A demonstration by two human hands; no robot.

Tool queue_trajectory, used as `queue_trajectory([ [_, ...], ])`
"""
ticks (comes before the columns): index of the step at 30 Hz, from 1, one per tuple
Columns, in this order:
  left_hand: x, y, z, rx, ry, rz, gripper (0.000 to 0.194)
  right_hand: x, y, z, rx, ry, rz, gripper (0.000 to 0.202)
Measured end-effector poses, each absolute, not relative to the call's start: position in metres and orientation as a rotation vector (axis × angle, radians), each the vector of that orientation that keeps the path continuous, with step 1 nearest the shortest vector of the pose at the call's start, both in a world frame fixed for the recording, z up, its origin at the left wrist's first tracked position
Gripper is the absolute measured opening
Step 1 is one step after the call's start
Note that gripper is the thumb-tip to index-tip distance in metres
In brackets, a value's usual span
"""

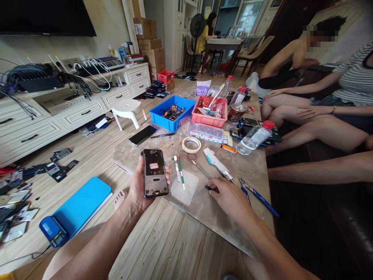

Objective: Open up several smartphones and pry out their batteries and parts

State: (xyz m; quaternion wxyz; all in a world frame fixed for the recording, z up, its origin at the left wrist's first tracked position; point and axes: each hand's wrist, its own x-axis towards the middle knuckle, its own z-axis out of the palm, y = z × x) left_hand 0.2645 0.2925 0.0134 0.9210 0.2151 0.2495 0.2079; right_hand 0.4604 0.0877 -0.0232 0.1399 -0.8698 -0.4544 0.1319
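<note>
A phone frame [155,177] with a small red-edged label near its middle is gripped upright in my left hand [139,182], thumb on one side and fingertips on the other. Over the table, my right hand [225,194] has its thumb and index finger pinched at a small dark piece, near the end of a thin metal tool; whether the two are joined is hard to tell. Between my hands lie a clear sheet [186,187], a green-handled tool [181,173] and metal tweezers [177,169]. A white tool [216,163] lies beyond my right hand, blue-handled pliers [264,200] to its right.
A tape roll [191,145], a dark phone [142,135], a blue bin [163,121] and a red bin [210,119] stand further back on the table [125,153]. A bottle [253,140] lies tilted at the right. People sit along the right side.
</note>
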Motion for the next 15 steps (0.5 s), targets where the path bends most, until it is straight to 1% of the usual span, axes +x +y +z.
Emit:
queue_trajectory([
  [5,0.264,0.290,0.014,0.441,0.448,0.398,0.073,0.462,0.098,-0.027,-2.480,-1.291,0.239,0.016],
  [10,0.263,0.289,0.016,0.478,0.367,0.373,0.082,0.467,0.106,-0.029,-2.653,-1.225,0.165,0.019],
  [15,0.262,0.289,0.020,0.502,0.324,0.384,0.078,0.467,0.115,-0.031,-2.733,-1.225,0.155,0.022],
])
